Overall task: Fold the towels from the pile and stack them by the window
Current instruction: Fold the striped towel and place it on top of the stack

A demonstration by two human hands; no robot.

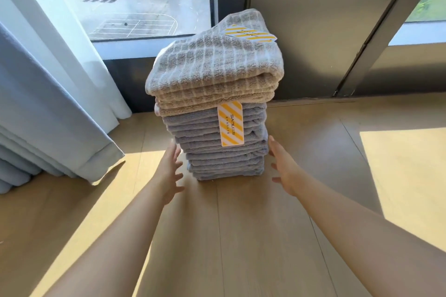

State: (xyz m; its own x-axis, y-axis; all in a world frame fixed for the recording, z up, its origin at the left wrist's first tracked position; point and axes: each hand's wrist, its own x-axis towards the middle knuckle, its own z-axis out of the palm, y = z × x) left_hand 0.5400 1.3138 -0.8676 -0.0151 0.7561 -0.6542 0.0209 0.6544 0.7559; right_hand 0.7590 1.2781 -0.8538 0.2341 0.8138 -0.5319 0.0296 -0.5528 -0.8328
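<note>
The far side of the stack of towels (217, 149) is hidden, so how squarely it stands against the window (144, 7) frame cannot be told. The small print on the yellow-striped tag (231, 123) hanging down the front is too fine to read below the brand line, and a second tag (249, 32) on top lies foreshortened and unreadable. Both forearms are cut off by the lower edge, and the curtain (48, 103) runs out of view at the left.

The stack stands on the wooden floor (241, 224) just in front of the window, with beige checked towels (212, 67) on top of blue-grey towels (205, 132). The left hand (169, 173) and right hand (284, 171) flank its lower half, palms facing inward. The fingers are straight and spread, gripping nothing. The left fingers (174, 146) reach the blue-grey layers' edge, and the right fingers (274, 144) likewise; whether they touch or sit just beside the cloth is unclear.
</note>
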